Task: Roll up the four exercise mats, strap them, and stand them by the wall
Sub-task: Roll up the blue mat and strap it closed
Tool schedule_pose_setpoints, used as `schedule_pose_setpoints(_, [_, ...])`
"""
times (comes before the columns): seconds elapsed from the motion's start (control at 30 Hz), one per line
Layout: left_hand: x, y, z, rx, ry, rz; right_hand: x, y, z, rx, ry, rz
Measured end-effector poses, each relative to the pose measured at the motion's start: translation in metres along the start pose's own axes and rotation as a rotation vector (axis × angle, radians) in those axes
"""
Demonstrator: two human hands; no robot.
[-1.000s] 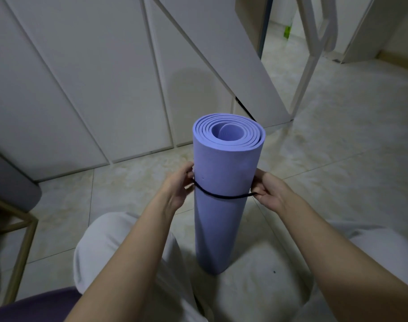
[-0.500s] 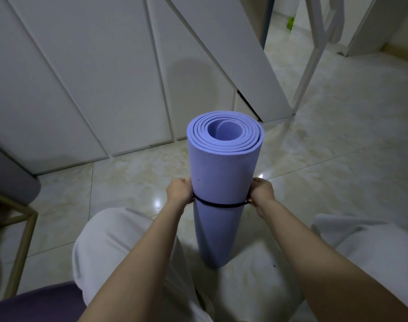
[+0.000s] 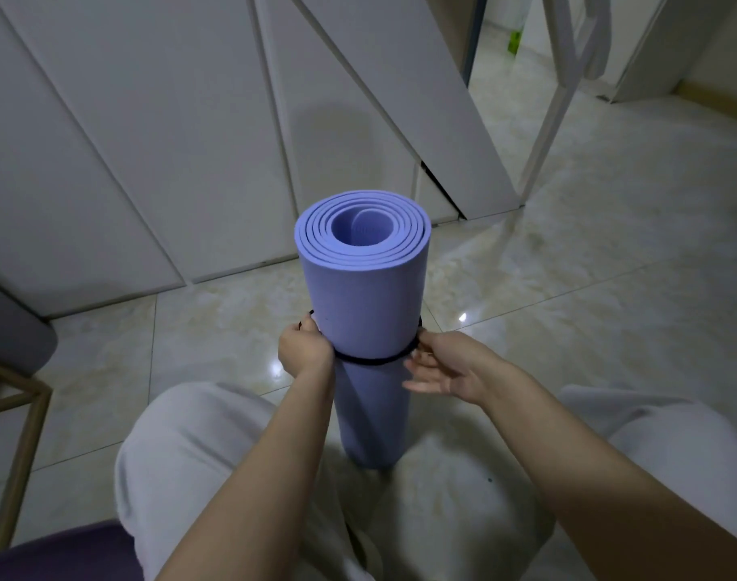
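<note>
While a rolled purple foam exercise mat (image 3: 367, 295) is standing on the tiled floor (image 3: 610, 266), a left hand (image 3: 304, 350) is gripping its thin black strap (image 3: 371, 361), the right hand (image 3: 446, 366) touching it open-fingered; stowing is apparently pending, other mats unseen.

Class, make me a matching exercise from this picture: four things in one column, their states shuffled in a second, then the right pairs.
1 purple mat
2 black strap
3 left hand
4 right hand

A fingers spread, right of the mat
B rolled, upright on the floor
C curled at the strap
D looped round the mat

Pairs: 1-B, 2-D, 3-C, 4-A
</note>
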State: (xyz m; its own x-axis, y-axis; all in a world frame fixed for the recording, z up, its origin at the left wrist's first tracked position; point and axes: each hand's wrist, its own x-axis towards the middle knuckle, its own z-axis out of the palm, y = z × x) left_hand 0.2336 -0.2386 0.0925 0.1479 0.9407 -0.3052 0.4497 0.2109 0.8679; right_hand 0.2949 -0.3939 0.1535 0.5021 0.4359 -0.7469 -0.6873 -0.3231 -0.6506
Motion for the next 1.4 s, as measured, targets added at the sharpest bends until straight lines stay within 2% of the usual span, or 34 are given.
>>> schedule_pose_setpoints(0.13, [-0.012, 0.011, 0.015, -0.099, -0.04, -0.001, -0.004, 0.004, 0.028, 0.342, -0.057, -0.036])
schedule_pose_setpoints(0.23, [-0.02, 0.01, 0.025, -0.192, -0.118, -0.017, 0.006, -0.014, 0.031, 0.49, 0.092, -0.194])
schedule_pose_setpoints(0.43, [-0.038, 0.004, 0.027, -0.216, -0.282, 0.039, 0.033, -0.018, 0.009, 0.212, 0.356, -0.397])
schedule_pose_setpoints(0.57, [-0.048, 0.0, 0.026, -0.25, -0.276, 0.007, 0.046, -0.023, -0.005, 0.046, 0.369, -0.386])
schedule_pose_setpoints(0.7, [-0.052, 0.003, 0.024, -0.31, -0.332, -0.099, 0.05, -0.032, -0.009, -0.05, 0.398, -0.371])
schedule_pose_setpoints(0.77, [-0.054, 0.006, 0.023, -0.377, -0.345, -0.171, 0.048, -0.032, -0.011, 0.061, 0.346, -0.306])
schedule_pose_setpoints(0.93, [-0.053, 0.003, 0.018, -0.546, -0.454, -0.345, 0.047, -0.025, -0.023, 0.626, 0.095, -0.011])
schedule_pose_setpoints(1.1, [-0.038, 0.005, 0.018, -0.759, -0.583, -0.567, 0.058, -0.008, -0.03, 0.907, -0.079, -0.007])
schedule_pose_setpoints(1.17, [-0.034, 0.008, 0.02, -0.837, -0.587, -0.601, 0.062, -0.009, -0.032, 0.846, -0.089, -0.074])
schedule_pose_setpoints(1.3, [-0.015, 0.021, 0.025, -0.915, -0.57, -0.545, 0.062, -0.018, -0.031, 0.408, 0.056, -0.332])
schedule_pose_setpoints(1.4, [0.003, 0.028, 0.026, -0.873, -0.633, -0.53, 0.066, -0.017, -0.03, 0.338, 0.111, -0.409])
